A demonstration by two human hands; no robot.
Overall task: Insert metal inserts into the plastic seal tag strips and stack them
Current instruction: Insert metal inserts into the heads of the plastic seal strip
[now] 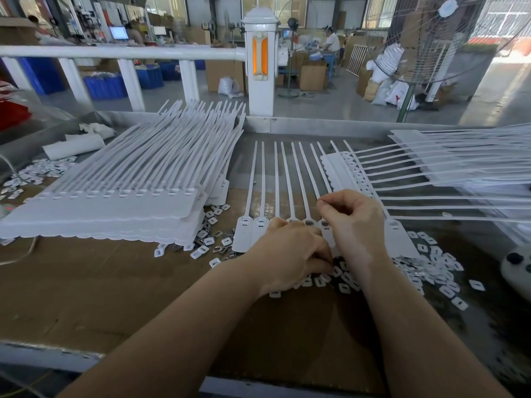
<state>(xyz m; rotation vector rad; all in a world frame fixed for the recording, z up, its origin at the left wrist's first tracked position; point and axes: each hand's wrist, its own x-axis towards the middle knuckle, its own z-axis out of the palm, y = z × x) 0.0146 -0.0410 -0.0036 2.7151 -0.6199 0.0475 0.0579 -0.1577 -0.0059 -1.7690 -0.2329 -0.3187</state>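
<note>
Both hands curled over the tag strip: my right hand pinching at a slot, left hand on loose inserts. Finished stack crowds left; bare cardboard near me.

no readable text, labels, numbers

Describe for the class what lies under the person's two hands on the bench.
The flat tag ends of a white seal tag strip lie under the left hand and right hand, with loose inserts beside the wrists. The slots beneath the fingers are covered.
</note>
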